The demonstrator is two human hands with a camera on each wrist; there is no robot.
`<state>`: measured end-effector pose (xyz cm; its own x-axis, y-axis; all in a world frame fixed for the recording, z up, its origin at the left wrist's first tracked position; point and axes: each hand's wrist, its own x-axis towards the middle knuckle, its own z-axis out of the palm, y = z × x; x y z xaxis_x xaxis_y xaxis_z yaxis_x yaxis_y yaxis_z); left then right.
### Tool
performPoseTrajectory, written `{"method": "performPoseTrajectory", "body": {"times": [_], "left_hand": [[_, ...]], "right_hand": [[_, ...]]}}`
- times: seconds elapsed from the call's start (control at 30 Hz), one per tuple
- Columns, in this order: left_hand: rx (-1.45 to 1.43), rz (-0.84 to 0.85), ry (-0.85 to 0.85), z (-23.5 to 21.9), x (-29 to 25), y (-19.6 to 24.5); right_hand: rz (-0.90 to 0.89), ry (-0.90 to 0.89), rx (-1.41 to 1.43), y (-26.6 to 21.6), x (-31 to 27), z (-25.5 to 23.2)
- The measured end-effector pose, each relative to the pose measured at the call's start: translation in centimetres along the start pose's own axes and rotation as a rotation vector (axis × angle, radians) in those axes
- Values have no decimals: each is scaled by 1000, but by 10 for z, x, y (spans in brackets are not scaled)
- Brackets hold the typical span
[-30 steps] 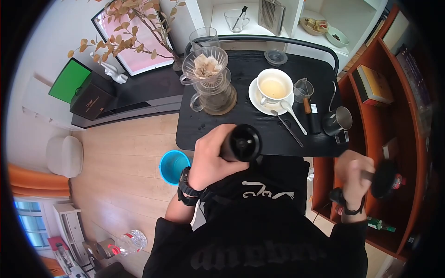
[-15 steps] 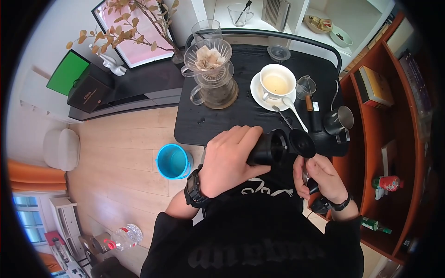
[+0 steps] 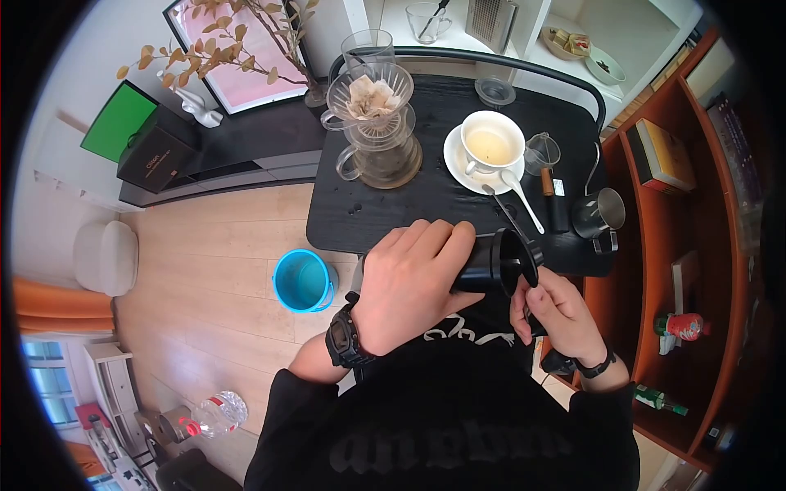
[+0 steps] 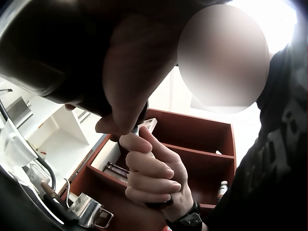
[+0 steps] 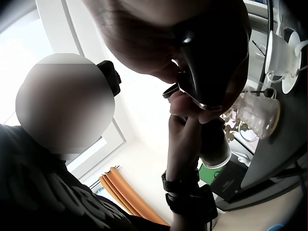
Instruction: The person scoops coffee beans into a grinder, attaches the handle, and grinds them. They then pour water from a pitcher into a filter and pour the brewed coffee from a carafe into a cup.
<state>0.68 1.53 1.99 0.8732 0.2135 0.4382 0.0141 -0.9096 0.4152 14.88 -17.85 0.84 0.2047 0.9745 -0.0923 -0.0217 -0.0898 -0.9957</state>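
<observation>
A black cylinder (image 3: 483,267) matches the black tabletop (image 3: 344,217); cup (image 3: 493,119) and saucer (image 3: 452,160) are white, the bucket (image 3: 323,299) bright blue, the curtain (image 3: 64,317) orange, the shelving (image 3: 647,225) reddish-brown. Faint dark lettering (image 3: 449,449) patterns the black shirt (image 3: 483,393), while leaves (image 3: 240,33) show tan.

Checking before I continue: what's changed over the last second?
The right grip has brought the black lid left to the open end of the black cylinder. The left grip has tipped the cylinder rightward, keeping hold. Nothing was taken up or let go. The white cup and glass carafe stayed put.
</observation>
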Motion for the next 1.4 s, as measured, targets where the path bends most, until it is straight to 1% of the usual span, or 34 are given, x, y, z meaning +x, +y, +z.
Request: {"method": "performPoseTrajectory", "body": {"times": [0.1, 0.2, 0.27, 0.37, 0.5, 0.6, 0.7, 0.87, 1.0, 1.07, 1.1, 1.17, 1.2, 1.27, 1.3, 1.37, 1.4], "left_hand": [[33, 4, -3, 0, -1, 0], [72, 19, 2, 2, -2, -2], [93, 42, 22, 4, -3, -3], [163, 37, -5, 5, -2, -2], [168, 36, 17, 13, -5, -2], [154, 11, -7, 18, -7, -1], [130, 2, -31, 22, -9, -2], [104, 4, -41, 23, -10, -2], [87, -39, -81, 27, -13, -1], [71, -61, -74, 32, -14, -2], [48, -60, -45, 34, -14, -4], [1, -64, 21, 39, -13, -7], [-19, -34, 66, 41, -11, -10], [-54, 31, 147, 42, -10, -18], [-118, 29, 147, 44, -9, -23], [-249, 18, 149, 50, -10, -32], [-319, -24, 148, 51, -11, -33]], "right_hand": [[-1, 55, -23, 3, 3, 5], [10, 39, -39, 7, 3, 6], [14, 59, -122, 9, 5, 7], [23, 113, -260, 15, 8, 13], [8, 190, -481, 18, 9, 20], [57, 198, -634, 19, 7, 21], [53, 210, -836, 25, 3, 23], [65, 166, -986, 20, 2, 27], [99, 123, -1092, 18, 5, 26], [24, 144, -1133, 18, 7, 22], [-13, 156, -1154, 18, 8, 20], [30, 115, -1098, 9, 10, 18], [48, 93, -1072, 4, 11, 17], [3, -2, -870, -1, 11, 11], [-18, -49, -767, -4, 11, 8], [113, -248, -458, -20, 14, -6], [177, -348, -301, -25, 14, -11]]}}
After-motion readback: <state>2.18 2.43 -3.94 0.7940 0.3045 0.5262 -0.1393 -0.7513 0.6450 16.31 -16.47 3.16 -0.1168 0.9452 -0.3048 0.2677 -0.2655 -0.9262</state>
